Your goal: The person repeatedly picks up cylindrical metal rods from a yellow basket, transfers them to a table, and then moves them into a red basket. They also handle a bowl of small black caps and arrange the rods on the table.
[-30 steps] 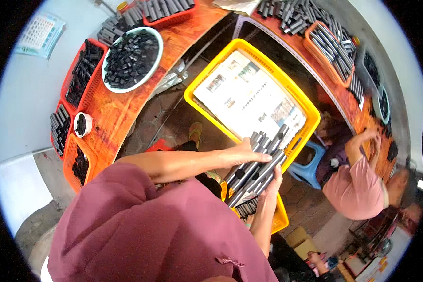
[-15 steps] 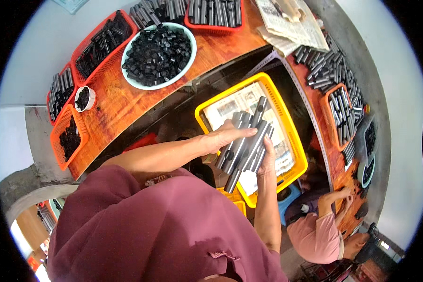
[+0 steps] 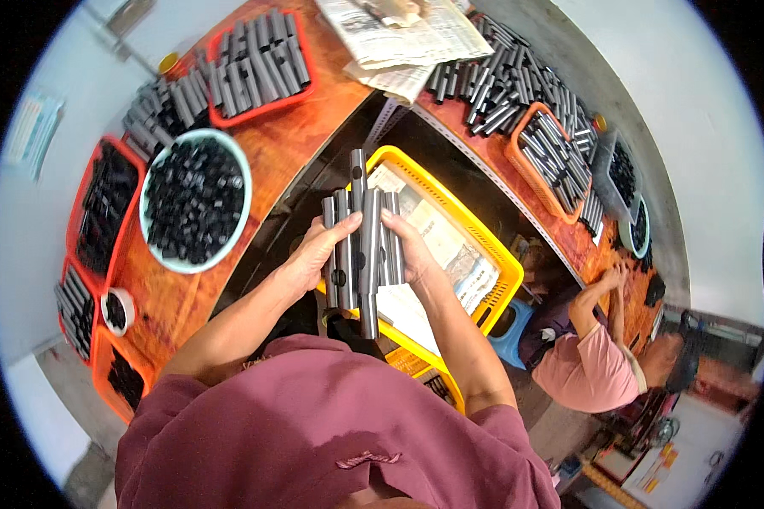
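Note:
Between my two hands is a bundle of dark grey tubes (image 3: 368, 242), with round holes in some of their sides. My left hand (image 3: 314, 250) wraps the bundle's left side, its thumb across the front. From the right, my right hand (image 3: 409, 248) presses on the bundle, thumb also in front. One tube sticks out above the others and one reaches lower. Just beyond and to the right, below the bundle, sits a yellow plastic basket (image 3: 505, 276) lined with newspaper (image 3: 437, 233).
On the left table stand a pale bowl (image 3: 244, 191) of small black pieces and red baskets (image 3: 307, 81) of tubes. Loose tubes (image 3: 518, 76) and an orange basket (image 3: 518, 157) cover the right table. A co-worker in pink (image 3: 586, 365) sits there. A smaller yellow basket (image 3: 454, 386) is near me.
The view has turned to the right. The tube bundle has gone from slanted to nearly upright and shifted left off the basket's middle. My left hand has moved from across its top to its left side.

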Demonstrator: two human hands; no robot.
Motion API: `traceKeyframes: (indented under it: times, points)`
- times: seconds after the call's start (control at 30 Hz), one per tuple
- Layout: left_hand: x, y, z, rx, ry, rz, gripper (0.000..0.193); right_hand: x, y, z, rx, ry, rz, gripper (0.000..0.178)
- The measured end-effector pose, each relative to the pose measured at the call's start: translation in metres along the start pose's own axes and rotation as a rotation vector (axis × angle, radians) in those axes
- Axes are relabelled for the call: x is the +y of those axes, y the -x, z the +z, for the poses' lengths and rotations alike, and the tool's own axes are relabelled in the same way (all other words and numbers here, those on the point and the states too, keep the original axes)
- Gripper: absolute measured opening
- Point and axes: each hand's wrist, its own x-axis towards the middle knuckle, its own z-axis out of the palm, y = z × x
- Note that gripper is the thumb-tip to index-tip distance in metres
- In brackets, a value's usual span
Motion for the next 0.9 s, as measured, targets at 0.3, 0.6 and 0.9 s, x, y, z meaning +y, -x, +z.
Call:
traceKeyframes:
  times: [0.3, 0.6, 0.9]
  points:
    - [0.036, -0.063, 0.053, -0.323, -0.065, -0.18, 0.048, -0.027, 0.004, -0.036, 0.321, -0.071, -0.175, 0.05]
    - [-0.054, -0.073, 0.123, -0.323, -0.214, -0.216, 0.1, 0.008, 0.079, -0.149, 0.433, -0.183, -0.211, 0.058]
    - [-0.061, -0.062, 0.179, -0.397, -0.27, -0.211, 0.069, -0.008, 0.111, -0.164, 0.398, -0.307, -0.265, 0.046]
